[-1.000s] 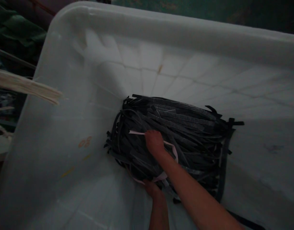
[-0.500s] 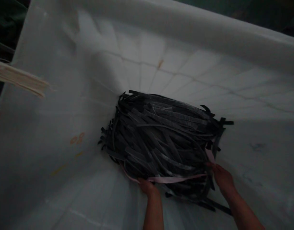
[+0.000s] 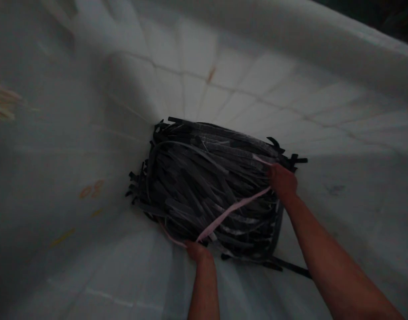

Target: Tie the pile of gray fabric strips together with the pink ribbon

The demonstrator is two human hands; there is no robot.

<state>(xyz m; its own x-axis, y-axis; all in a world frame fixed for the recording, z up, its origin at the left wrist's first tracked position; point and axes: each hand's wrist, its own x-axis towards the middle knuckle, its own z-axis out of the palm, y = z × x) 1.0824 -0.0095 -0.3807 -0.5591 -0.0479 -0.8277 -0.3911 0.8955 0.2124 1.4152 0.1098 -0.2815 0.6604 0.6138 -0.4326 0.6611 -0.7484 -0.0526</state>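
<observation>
A pile of dark, flat strips (image 3: 197, 182) lies at the bottom of a deep white bin (image 3: 73, 275). Across its lower right side runs a pink strip (image 3: 235, 208), stretched between my two hands. My left hand (image 3: 200, 253) is closed on the pink strip at the near edge of the pile. Over the pile's right end, my right hand (image 3: 282, 180) grips the same strip, whose short tail sticks out past the fingers. From my left hand another pink length goes left along the pile's near edge. Shadow hides some finger detail.
Tall, sloping bin walls surround the pile, and the far rim (image 3: 366, 33) crosses the upper right. At the left edge hangs a bundle of pale strips (image 3: 4, 102), blurred. Orange marks (image 3: 91, 190) show on the left wall. A dark strip (image 3: 292, 268) juts out under my right forearm.
My right hand has moved up and away from me over the pile, drawing the pink strip into a diagonal. My left hand stays at the near edge. The view has shifted slightly.
</observation>
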